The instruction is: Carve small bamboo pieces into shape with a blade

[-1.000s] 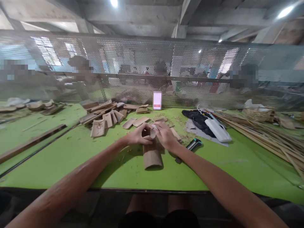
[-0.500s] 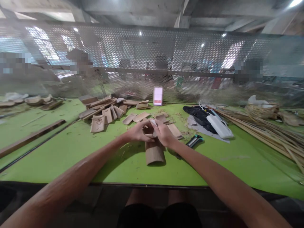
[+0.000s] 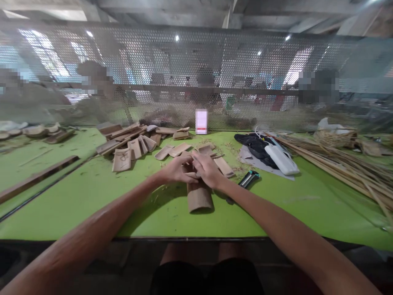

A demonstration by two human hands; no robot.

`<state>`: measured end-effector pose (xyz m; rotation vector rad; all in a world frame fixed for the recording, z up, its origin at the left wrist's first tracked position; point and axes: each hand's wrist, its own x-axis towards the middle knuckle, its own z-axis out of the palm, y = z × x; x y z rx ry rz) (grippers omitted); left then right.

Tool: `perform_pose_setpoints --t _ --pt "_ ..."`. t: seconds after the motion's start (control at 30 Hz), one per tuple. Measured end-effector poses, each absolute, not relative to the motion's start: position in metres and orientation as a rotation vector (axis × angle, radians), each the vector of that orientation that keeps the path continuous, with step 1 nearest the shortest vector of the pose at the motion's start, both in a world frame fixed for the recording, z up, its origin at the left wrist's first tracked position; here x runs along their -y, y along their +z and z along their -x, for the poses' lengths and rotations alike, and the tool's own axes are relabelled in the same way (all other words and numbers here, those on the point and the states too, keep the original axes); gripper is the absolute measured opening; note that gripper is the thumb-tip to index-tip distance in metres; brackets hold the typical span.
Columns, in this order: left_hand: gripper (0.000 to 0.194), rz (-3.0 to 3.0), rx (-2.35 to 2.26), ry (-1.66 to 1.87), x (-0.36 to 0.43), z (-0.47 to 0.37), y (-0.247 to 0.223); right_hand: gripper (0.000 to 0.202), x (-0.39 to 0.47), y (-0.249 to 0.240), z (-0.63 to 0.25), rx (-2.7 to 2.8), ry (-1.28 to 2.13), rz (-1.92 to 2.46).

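Note:
Over the green table my left hand (image 3: 179, 169) curls around the rim of a small brown bamboo piece (image 3: 187, 167), with the thumb on the near side. My right hand (image 3: 209, 169) presses against the same piece from the right, fingers bent over its top. A small pale folded piece (image 3: 198, 174) shows in part at the right fingers; its kind is unclear. Below both hands, a wider curved bamboo piece (image 3: 200, 198) lies hump up on the table, its far end hidden by the fingers.
A box cutter (image 3: 249, 178) lies right of my right forearm. Split bamboo pieces (image 3: 122, 159) are heaped at the back left. Farther right are a white power bank (image 3: 281, 159), black cloth (image 3: 256, 148) and long bamboo strips (image 3: 334, 170). A perforated screen (image 3: 141, 61) stands behind, people beyond it.
The right fingers have shifted slightly left and now cover more of the pale folded piece. The left hand keeps its hold. The whole view has shifted slightly.

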<state>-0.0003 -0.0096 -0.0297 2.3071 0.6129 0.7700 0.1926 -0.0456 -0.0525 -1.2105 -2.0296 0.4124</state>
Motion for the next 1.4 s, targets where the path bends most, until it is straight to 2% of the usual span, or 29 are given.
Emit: perform_pose_setpoints --t 0.1,0.27,0.47,0.67,0.83,1.0,1.13,1.27,1.4 --pt "0.048 -2.338 -0.600 0.780 0.009 0.001 -0.031 0.061 0.048 -0.050 -0.191 2.014 0.427 1.251" --pt "0.063 -2.279 -0.581 0.717 0.005 0.002 -0.033 0.062 0.053 -0.044 -0.190 2.047 0.508 1.238" --pt "0.063 -2.312 -0.590 0.680 0.001 0.006 -0.035 0.068 0.057 -0.040 -0.192 2.008 0.698 1.242" --pt "0.063 -2.312 -0.589 0.703 -0.001 0.007 -0.039 0.063 0.064 -0.030 -0.190 2.062 0.650 1.294" --pt "0.080 -2.161 -0.571 0.688 -0.004 0.006 -0.043 0.060 0.062 -0.030 -0.188 2.133 0.543 1.261" --pt "0.059 -2.126 -0.556 0.641 -0.009 0.006 -0.045 0.058 0.059 -0.034 -0.192 2.116 0.547 1.332" --pt "0.072 -2.127 -0.527 0.635 -0.009 0.008 -0.046 0.058 0.059 -0.036 -0.192 2.131 0.562 1.207" --pt "0.063 -2.200 -0.562 0.648 -0.009 0.009 -0.044 0.056 0.057 -0.037 -0.193 2.085 0.588 1.320" --pt "0.059 -2.243 -0.500 0.661 -0.007 0.009 -0.040 0.057 0.058 -0.036 -0.193 2.113 0.601 1.227"
